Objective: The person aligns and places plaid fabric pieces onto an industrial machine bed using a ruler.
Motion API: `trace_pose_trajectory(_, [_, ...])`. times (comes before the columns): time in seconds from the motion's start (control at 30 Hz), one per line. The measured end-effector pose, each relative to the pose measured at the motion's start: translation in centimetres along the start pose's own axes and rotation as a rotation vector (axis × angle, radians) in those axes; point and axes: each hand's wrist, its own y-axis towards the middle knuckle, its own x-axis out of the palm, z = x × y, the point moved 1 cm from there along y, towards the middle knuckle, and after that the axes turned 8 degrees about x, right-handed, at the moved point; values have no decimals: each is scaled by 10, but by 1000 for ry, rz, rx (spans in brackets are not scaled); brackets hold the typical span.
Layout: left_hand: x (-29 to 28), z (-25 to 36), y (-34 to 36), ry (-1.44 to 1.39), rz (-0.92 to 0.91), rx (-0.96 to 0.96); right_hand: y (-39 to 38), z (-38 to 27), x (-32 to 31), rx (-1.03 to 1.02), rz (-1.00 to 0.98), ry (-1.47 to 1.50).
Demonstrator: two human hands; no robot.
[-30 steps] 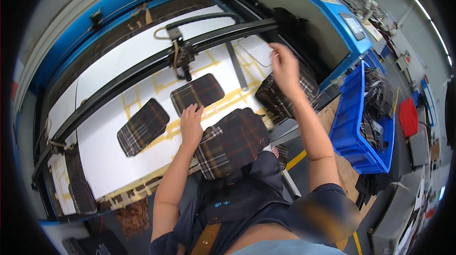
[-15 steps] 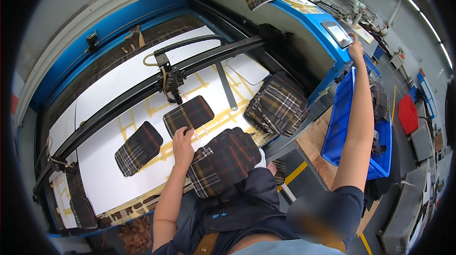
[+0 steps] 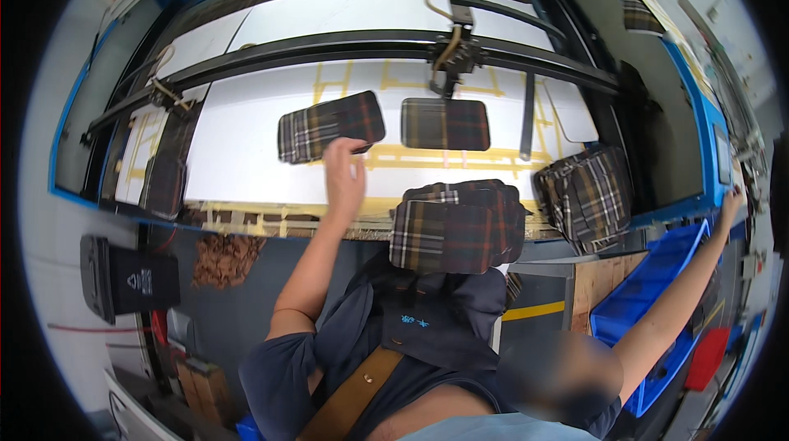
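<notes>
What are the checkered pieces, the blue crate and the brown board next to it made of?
The checkered pieces look like matt woven fabric, with crossing coloured stripes; I can't tell which fibre. The blue crate seems to be smooth, hard plastic: one even colour, stiff-looking walls. The brown board is probably bare wood, pale and dull with streaks.

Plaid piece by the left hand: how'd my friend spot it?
Find the long black rail. On the white board below it, the plaid piece lies by the left hand. It's tilted; its neighbour to the right lies nearly straight.
</notes>
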Motion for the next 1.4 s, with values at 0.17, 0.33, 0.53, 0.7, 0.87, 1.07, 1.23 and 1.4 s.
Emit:
trace_pose_trajectory(0.17, [-70, -104, -34, 336, -16, -341, 20, -26, 51, -4, -72, 117])
trace_pose_trajectory(0.33, [-75, -122, -4, 522, -278, -549, 11, -28, 44, -15, -53, 153])
trace_pose_trajectory(0.53, [-75, -157, -3, 500, -353, -704, 19, -56, 53, -81, -47, 96])
trace_pose_trajectory(0.7, [-81, -174, 4, 76, -107, -748, -5, -46, 33, -22, -55, 111])
trace_pose_trajectory(0.87, [-102, -205, -7, -217, 7, -907, -10, -47, 34, -26, -77, 106])
trace_pose_trajectory(1.07, [-104, -217, -16, 161, -117, -788, 7, -41, 27, -57, -83, 82])
trace_pose_trajectory(1.23, [-97, -207, -18, 430, -16, -553, 11, -35, 29, -97, -94, 18])
trace_pose_trajectory(1.4, [-103, -225, -7, 91, -72, -746, 21, -46, 16, -78, -89, 90])
